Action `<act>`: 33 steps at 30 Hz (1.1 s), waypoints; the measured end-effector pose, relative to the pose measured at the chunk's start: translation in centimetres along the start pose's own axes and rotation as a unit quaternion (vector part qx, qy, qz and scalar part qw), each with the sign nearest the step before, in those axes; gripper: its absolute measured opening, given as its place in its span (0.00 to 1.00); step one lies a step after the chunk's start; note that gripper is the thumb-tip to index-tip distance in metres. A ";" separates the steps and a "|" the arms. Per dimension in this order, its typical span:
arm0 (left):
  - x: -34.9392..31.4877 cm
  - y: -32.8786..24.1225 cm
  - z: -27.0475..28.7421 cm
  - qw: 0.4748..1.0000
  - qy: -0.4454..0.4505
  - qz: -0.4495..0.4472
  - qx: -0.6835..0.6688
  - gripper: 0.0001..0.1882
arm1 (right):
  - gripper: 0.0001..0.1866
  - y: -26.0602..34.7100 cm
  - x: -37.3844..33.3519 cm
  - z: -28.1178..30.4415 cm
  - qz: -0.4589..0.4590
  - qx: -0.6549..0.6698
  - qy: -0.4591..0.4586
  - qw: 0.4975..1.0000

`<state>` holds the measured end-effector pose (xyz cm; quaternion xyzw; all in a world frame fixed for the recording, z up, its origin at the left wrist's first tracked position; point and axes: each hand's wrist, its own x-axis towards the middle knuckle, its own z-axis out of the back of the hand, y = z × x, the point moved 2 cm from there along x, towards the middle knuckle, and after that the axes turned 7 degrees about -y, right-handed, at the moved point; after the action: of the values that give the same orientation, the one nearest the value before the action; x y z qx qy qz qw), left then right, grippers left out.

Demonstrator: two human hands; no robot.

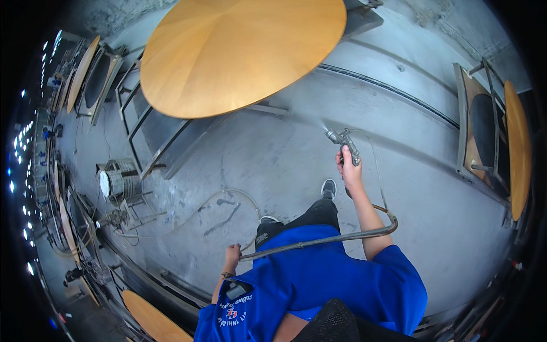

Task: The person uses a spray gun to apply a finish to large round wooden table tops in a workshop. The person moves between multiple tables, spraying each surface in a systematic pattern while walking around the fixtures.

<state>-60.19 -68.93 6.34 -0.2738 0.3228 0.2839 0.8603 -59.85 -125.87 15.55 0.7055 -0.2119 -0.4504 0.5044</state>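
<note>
My right hand (350,170) is wrapped round the grip of a metal spray gun (343,142), held out in front of me. A pale mist fans from its nozzle toward a large round wooden tabletop (239,62), which the gun does not touch. A thick hose (319,240) crosses in front of my body and bends up at the right, where a thin line rises toward the gun. Low on the left, my left hand (232,253) is closed on the hose. The tabletop rests on a dark metal frame (131,117).
A pale drum (117,183) stands at left beside a small rack. More hose (228,191) curves over the grey floor (273,165). Another round top (517,151) stands on a frame at far right; others are at far left and lower left (154,316).
</note>
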 end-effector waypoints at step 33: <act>13.8 21.0 27.6 0.955 -0.145 -0.027 -0.256 0.18 | 0.23 -8.0 -22.9 -65.0 0.114 -0.256 0.345 0.896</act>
<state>-54.39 -32.06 8.19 -0.4491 0.1033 0.3699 0.8067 -17.45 -71.58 23.48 0.6339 0.0192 -0.1570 0.7571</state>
